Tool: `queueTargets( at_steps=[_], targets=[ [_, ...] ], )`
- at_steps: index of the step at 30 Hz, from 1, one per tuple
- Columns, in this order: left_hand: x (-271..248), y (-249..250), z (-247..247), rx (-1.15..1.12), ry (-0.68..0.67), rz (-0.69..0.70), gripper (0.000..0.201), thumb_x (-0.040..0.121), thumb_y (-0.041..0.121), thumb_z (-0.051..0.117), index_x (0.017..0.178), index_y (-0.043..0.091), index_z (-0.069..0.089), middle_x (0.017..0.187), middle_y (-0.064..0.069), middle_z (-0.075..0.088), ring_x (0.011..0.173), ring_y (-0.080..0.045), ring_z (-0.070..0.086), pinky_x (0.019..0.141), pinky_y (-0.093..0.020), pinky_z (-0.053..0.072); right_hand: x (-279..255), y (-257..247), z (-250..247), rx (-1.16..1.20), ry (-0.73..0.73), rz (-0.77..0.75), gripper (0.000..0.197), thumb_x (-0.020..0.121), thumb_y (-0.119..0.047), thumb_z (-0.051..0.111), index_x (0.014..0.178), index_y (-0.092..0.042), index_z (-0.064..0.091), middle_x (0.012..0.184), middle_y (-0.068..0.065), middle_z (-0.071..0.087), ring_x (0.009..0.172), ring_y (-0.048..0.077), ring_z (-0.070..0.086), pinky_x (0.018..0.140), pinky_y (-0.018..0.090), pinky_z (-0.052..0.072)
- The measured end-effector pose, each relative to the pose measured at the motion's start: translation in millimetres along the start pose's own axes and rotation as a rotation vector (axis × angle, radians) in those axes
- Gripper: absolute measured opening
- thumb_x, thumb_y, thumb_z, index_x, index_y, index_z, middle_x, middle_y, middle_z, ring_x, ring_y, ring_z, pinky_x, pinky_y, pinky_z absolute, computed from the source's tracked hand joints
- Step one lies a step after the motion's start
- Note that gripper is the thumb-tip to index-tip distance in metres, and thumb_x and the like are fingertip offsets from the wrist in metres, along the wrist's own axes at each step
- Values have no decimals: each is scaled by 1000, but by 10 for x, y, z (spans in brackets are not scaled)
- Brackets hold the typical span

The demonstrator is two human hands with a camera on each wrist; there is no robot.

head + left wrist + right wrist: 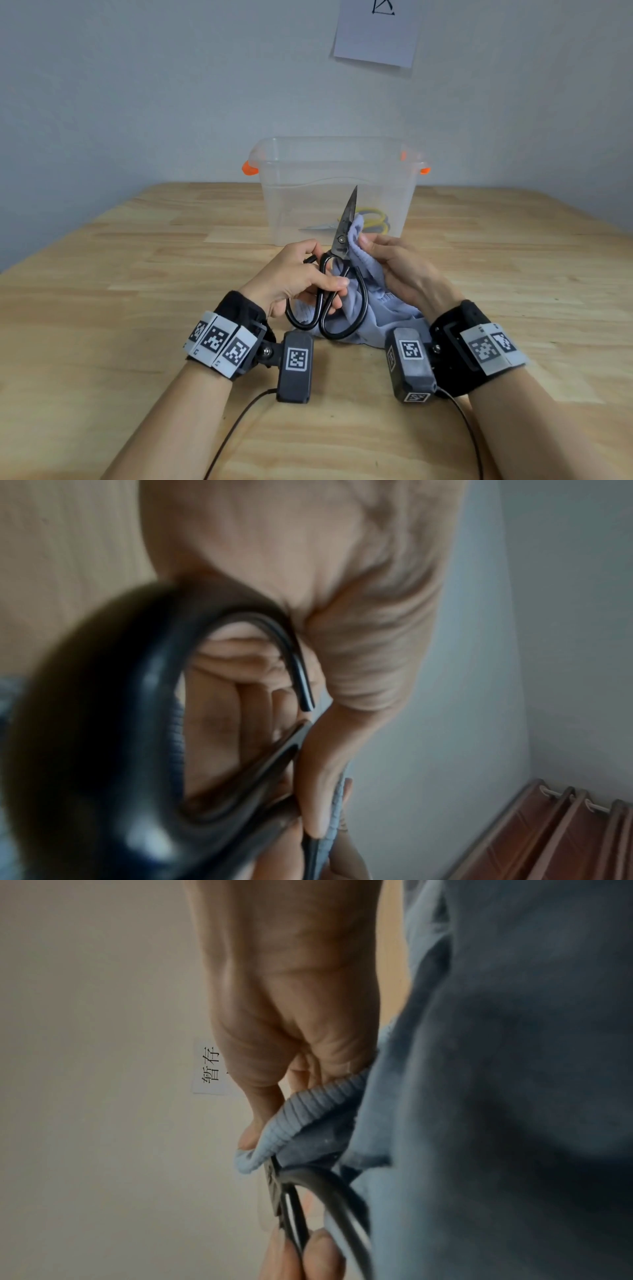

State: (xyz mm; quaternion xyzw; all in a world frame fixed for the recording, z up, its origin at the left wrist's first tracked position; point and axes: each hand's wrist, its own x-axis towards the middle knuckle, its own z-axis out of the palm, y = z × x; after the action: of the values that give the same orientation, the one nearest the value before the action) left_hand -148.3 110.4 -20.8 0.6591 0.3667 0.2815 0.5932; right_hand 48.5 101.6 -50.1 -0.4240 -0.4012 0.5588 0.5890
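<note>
Black-handled scissors (337, 270) with dark steel blades point up and away over the wooden table (102, 308). My left hand (301, 274) grips their handle loops, thumb across the front; the loops fill the left wrist view as a black ring (103, 723). My right hand (394, 263) pinches a pale blue cloth (370, 291) against the right side of the blades near the pivot. The cloth hangs down to the table under both hands. In the right wrist view the cloth (496, 1096) covers most of the frame, its ribbed edge held at the scissors (284, 1199).
A clear plastic bin (337, 161) with orange handle clips stands behind the hands; inside lies another pair of scissors with yellow handles (375, 219). A sheet of paper (376, 31) hangs on the wall. Cables run from both wrist cameras toward the near table edge.
</note>
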Motion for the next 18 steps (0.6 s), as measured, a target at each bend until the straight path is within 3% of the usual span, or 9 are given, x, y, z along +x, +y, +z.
queueTargets(
  at_steps=[2,6,9,11,13,16,18],
  targets=[
    [2,-3,-2,-4,3,2,35,81,-9,71,82,10,41,70,-22,68,51,-29,65,49,-36,57,-4,6,-4,-58,17,-15,37,70,-21,73,101,-3,63,94,14,66,85,22,64,87,33,53],
    [8,-11,2,-27,18,1,37,80,-10,72,86,11,41,71,-25,67,51,-30,64,50,-39,58,-30,36,43,-241,-56,-34,32,70,-29,80,84,-5,63,96,19,64,94,27,61,100,41,47],
    [20,-19,5,-23,13,2,38,80,-10,72,88,11,42,70,-25,67,52,-30,65,52,-40,59,-42,38,86,-354,-12,-82,42,73,-35,74,76,3,59,86,21,64,83,23,62,88,35,50],
    [22,-23,3,-13,4,-2,38,80,-10,72,85,11,41,69,-24,67,53,-31,65,53,-40,59,-56,23,95,-424,10,-117,60,74,-42,74,84,15,59,84,29,65,77,22,62,80,34,49],
    [23,-31,-4,3,3,-11,38,80,-10,72,83,11,40,69,-23,67,53,-31,65,52,-39,58,-78,5,112,-511,1,-142,64,76,-44,75,89,17,63,81,31,65,72,23,58,72,34,46],
    [22,-50,-11,21,6,-34,38,80,-10,73,81,10,40,67,-23,67,52,-31,65,50,-38,57,-93,-28,113,-649,5,-161,50,84,-33,76,61,4,52,51,5,41,48,13,34,47,23,30],
    [19,-49,-12,19,6,-36,38,80,-9,73,80,10,40,68,-23,67,52,-30,65,49,-37,57,-100,-40,99,-674,5,-202,49,88,-24,73,53,-8,43,45,-8,28,42,7,21,41,17,20]
  ],
)
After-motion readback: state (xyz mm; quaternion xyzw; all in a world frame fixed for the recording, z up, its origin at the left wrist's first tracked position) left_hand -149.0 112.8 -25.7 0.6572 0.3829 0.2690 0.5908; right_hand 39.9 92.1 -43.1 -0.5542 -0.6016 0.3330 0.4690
